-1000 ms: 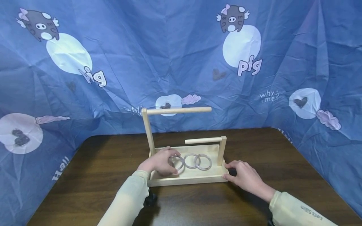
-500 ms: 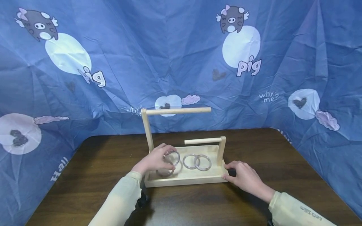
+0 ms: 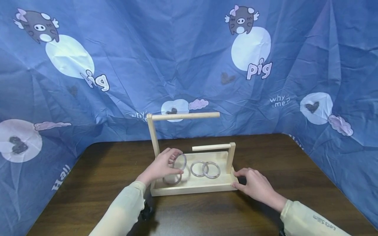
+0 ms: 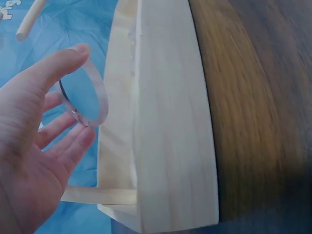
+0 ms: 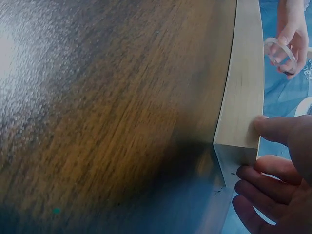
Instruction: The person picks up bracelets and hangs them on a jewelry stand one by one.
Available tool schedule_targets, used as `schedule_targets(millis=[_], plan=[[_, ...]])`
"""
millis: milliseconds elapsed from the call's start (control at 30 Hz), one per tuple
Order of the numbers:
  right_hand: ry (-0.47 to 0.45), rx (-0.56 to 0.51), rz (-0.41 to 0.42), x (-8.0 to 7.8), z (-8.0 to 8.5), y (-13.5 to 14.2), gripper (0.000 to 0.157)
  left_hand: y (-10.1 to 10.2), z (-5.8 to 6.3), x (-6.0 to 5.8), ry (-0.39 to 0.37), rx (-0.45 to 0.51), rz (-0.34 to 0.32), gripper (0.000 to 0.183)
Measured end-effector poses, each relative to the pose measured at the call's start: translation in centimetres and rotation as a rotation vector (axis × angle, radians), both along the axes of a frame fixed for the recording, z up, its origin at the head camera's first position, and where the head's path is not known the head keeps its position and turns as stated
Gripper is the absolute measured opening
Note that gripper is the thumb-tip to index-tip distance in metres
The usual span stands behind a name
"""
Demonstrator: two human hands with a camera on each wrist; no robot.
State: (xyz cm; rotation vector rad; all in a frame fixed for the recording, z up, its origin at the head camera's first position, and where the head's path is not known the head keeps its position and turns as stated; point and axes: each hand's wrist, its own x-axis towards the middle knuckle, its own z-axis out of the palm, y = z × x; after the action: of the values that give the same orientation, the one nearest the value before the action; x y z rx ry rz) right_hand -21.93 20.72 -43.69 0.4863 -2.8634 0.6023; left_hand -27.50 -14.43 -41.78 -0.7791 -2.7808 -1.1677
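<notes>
My left hand [image 3: 162,166] pinches a translucent pale bangle [image 3: 185,162] between thumb and fingers, raised above the left part of a light wooden tray [image 3: 195,189]. The left wrist view shows this bangle [image 4: 103,100] tilted on edge, with the thumb at its top and fingertips at its lower side. Below the hand lies another bangle [image 3: 172,183], partly hidden by it. Two more bangles [image 3: 194,173] overlap flat on the tray floor. My right hand [image 3: 257,184] grips the tray's right end, its thumb and fingers around the corner [image 5: 243,146].
At the tray's left end stands a tall wooden post [image 3: 153,136] with a rod [image 3: 189,115] extending right. A shorter post [image 3: 231,158] at the right end carries a rod [image 3: 210,147] pointing left. The dark wooden table [image 3: 112,170] meets a blue printed cloth [image 3: 189,59] behind.
My left hand has lifted a bangle off the tray floor, tipped it upright and shifted slightly left, revealing the bangle underneath. The right hand stays on the tray's end.
</notes>
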Motion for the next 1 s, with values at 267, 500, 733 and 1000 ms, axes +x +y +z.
schedule_targets(millis=[267, 500, 733, 1000], plan=[[0.011, 0.003, 0.004, 0.0, -0.1, -0.1, 0.04, 0.5, 0.9, 0.0, 0.01, 0.081, 0.01, 0.065], [0.011, 0.005, 0.002, 0.0, -0.1, -0.1, 0.04, 1.1, 2.0, -0.1, 0.075, 0.137, 0.002, 0.067], [0.024, 0.007, -0.001, 0.0, -0.1, 0.0, 0.04, 1.9, 2.8, -0.2, 0.072, 0.159, 0.004, 0.065], [0.024, 0.007, -0.005, 0.1, -0.2, 0.0, 0.04, 3.2, 3.4, -0.5, 0.046, 0.15, -0.032, 0.068]])
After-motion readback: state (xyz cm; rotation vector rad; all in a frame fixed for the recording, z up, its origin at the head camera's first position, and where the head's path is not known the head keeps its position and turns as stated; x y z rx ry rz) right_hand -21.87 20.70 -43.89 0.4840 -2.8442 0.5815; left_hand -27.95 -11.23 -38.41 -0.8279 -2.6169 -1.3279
